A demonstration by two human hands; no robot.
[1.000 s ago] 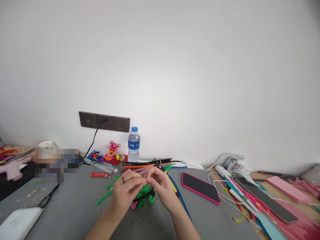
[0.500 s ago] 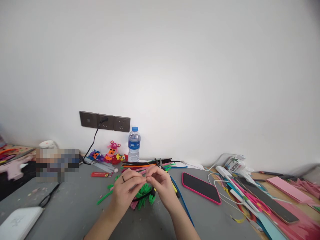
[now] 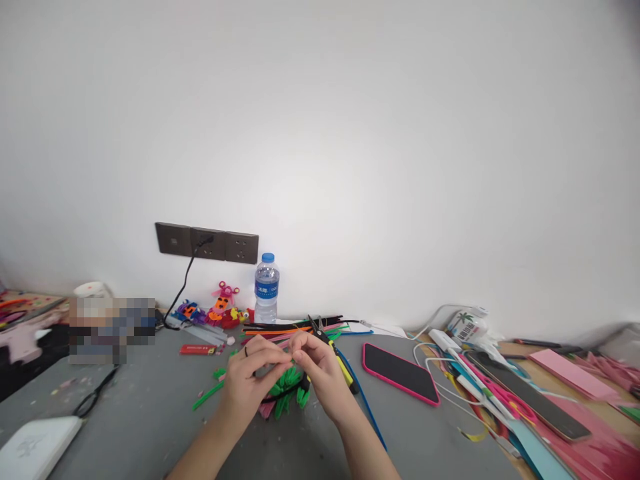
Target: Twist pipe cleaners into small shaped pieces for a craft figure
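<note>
My left hand [image 3: 253, 380], with a dark ring on one finger, is closed in a pinch. Its fingertips meet those of my right hand [image 3: 320, 370], which is pinched too. Whatever is between the fingertips is too small to make out. Just below and behind the hands lies a bundle of bent green pipe cleaners [image 3: 286, 395], with some pink and black pieces, partly covered by my fingers. Pliers [image 3: 345, 370] with yellow and black handles lie behind my right hand. Beyond the hands, a pile of straight pipe cleaners [image 3: 270, 328] in black, orange, pink and green lies on the grey table [image 3: 165, 413].
A water bottle [image 3: 267, 290] stands by the wall, beside small colourful pipe-cleaner figures [image 3: 223, 307]. A pink-cased phone [image 3: 400, 373] lies to the right, with white cables, pink scissors [image 3: 510, 403] and coloured sheets beyond. A white box [image 3: 37, 443] sits at the left front.
The view has shifted very slightly. Both hands stay pinched together in nearly the same place, and more of the pliers' yellow handle shows beside my right hand.
</note>
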